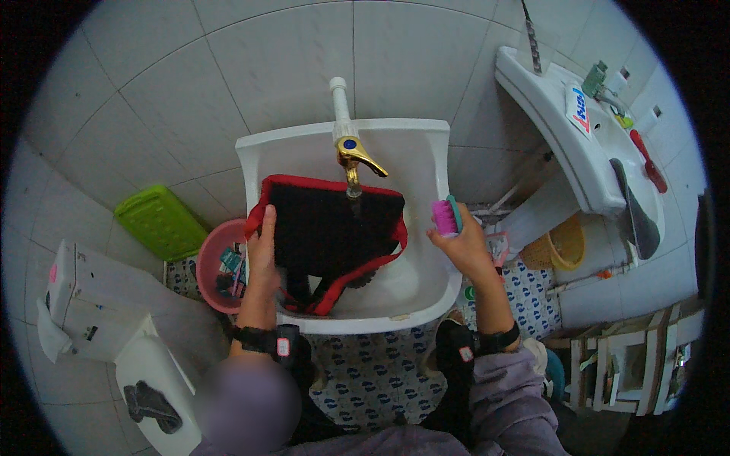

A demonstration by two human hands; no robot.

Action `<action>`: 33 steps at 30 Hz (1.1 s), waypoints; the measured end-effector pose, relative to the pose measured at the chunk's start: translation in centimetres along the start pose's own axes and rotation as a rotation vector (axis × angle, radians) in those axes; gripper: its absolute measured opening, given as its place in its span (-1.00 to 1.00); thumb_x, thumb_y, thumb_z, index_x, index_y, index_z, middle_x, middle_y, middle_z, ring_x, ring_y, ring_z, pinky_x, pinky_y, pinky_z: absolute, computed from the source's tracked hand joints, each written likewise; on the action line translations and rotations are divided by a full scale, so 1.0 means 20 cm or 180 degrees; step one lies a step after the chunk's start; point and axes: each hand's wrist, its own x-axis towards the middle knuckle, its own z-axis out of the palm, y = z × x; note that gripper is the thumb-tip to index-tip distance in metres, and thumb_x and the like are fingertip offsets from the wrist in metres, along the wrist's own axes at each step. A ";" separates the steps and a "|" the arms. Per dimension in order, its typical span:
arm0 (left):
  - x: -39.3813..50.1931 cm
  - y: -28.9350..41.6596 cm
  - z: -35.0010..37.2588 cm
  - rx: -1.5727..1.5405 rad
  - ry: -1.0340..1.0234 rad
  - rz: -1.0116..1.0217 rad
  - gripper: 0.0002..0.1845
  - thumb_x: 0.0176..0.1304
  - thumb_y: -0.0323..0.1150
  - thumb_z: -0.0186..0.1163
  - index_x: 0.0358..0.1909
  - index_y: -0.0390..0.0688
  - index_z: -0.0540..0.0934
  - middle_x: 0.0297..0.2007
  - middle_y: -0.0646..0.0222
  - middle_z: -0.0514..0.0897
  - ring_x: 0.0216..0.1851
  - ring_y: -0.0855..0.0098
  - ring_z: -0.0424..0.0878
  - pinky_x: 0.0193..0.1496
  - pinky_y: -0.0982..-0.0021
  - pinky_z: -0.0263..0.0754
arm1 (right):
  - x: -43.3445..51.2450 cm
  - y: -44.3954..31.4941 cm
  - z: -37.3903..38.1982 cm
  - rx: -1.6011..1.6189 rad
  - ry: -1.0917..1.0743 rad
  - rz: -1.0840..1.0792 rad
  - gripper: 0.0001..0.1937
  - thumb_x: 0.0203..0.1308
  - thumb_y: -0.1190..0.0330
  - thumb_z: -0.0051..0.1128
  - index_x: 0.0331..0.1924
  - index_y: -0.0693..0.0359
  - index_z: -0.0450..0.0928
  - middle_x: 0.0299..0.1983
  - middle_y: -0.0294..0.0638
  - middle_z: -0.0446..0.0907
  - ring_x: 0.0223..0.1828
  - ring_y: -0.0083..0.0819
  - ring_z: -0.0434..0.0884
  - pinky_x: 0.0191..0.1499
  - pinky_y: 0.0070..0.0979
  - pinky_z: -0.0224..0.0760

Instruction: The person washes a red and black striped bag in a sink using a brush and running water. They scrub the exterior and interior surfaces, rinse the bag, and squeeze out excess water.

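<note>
A black cloth item with red edging [336, 228] lies spread in a white ceramic sink [422, 262], beneath a gold-coloured tap [352, 154]. What kind of item it is, I cannot tell. At its left edge my left hand [262, 251] grips the red border, thumb on top of the cloth. My right hand [465, 245] is over the sink's right rim, holding a scrubbing brush [446, 216] with pink bristles and a teal back. The brush is apart from the cloth. Water seems to run from the tap onto the cloth, though this is faint.
Left of the sink stands a pink basin [214, 296] with small items, near a green plastic lid [159, 222]. A washbasin [547, 108] holding a toothpaste tube [578, 108] is at the upper right, above a yellow basket [567, 245]. A white rack [644, 365] stands lower right.
</note>
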 end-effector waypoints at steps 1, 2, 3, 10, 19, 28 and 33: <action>-0.01 -0.01 0.02 0.0055 -0.0062 0.0078 -0.41 0.27 0.06 0.29 0.10 -0.23 0.56 0.00 0.31 0.65 -0.01 0.41 0.60 0.10 0.39 0.46 | 0.00 0.00 0.00 -0.0160 0.0003 0.0039 -0.42 -0.03 0.29 0.41 0.08 0.33 0.42 -0.15 0.11 0.61 -0.12 -0.03 0.63 -0.02 -0.27 0.45; -0.01 -0.02 0.05 0.0088 -0.0177 0.0202 -0.41 0.27 0.06 0.29 0.09 -0.24 0.57 -0.01 0.31 0.66 -0.02 0.41 0.60 0.10 0.40 0.46 | 0.00 0.00 -0.01 -0.0265 -0.0028 0.0104 -0.42 -0.03 0.29 0.41 0.08 0.33 0.42 -0.15 0.12 0.61 -0.11 -0.02 0.63 -0.02 -0.26 0.45; -0.02 -0.03 0.07 0.0107 -0.0128 0.0090 -0.42 0.27 0.06 0.29 0.08 -0.24 0.58 -0.03 0.31 0.66 -0.03 0.41 0.60 0.10 0.40 0.46 | -0.01 -0.01 -0.02 -0.0336 -0.0043 0.0132 -0.41 -0.03 0.29 0.40 0.09 0.33 0.41 -0.14 0.13 0.61 -0.11 -0.01 0.63 -0.02 -0.25 0.45; -0.02 -0.10 0.19 0.0511 -0.0218 -0.0045 -0.35 0.20 0.13 0.32 0.01 -0.30 0.60 -0.08 0.23 0.67 -0.06 0.39 0.62 0.07 0.41 0.45 | 0.00 -0.04 -0.02 -0.0364 -0.0048 0.0138 -0.39 -0.04 0.30 0.39 0.13 0.31 0.41 -0.12 0.13 0.61 -0.09 0.00 0.63 0.00 -0.25 0.45; -0.12 -0.11 0.33 0.0749 -0.0660 -0.0330 -0.41 0.24 0.08 0.29 -0.02 -0.30 0.61 -0.13 0.27 0.68 -0.08 0.42 0.61 0.03 0.42 0.45 | -0.01 -0.13 0.03 -0.0031 -0.0056 0.0008 -0.40 -0.04 0.39 0.39 0.14 0.32 0.41 -0.10 0.04 0.60 -0.07 -0.12 0.62 0.04 -0.32 0.44; -0.12 -0.11 0.31 0.0899 -0.1158 -0.0378 -0.50 0.24 0.02 0.31 -0.01 -0.21 0.61 -0.14 0.35 0.68 -0.12 0.46 0.61 0.01 0.43 0.44 | 0.04 -0.19 0.13 -0.0072 0.0075 -0.0851 -0.36 -0.07 0.44 0.42 0.16 0.31 0.37 0.12 0.02 0.49 0.18 -0.13 0.51 0.18 -0.34 0.37; -0.13 -0.13 0.29 0.1421 -0.1820 0.0030 -0.61 0.31 -0.11 0.27 -0.02 -0.20 0.62 -0.16 0.44 0.67 -0.13 0.55 0.57 -0.01 0.46 0.43 | 0.07 -0.25 0.20 0.0343 -0.0308 -0.0508 -0.38 -0.03 0.36 0.44 0.15 0.26 0.38 0.03 0.02 0.57 0.08 -0.11 0.59 0.13 -0.29 0.42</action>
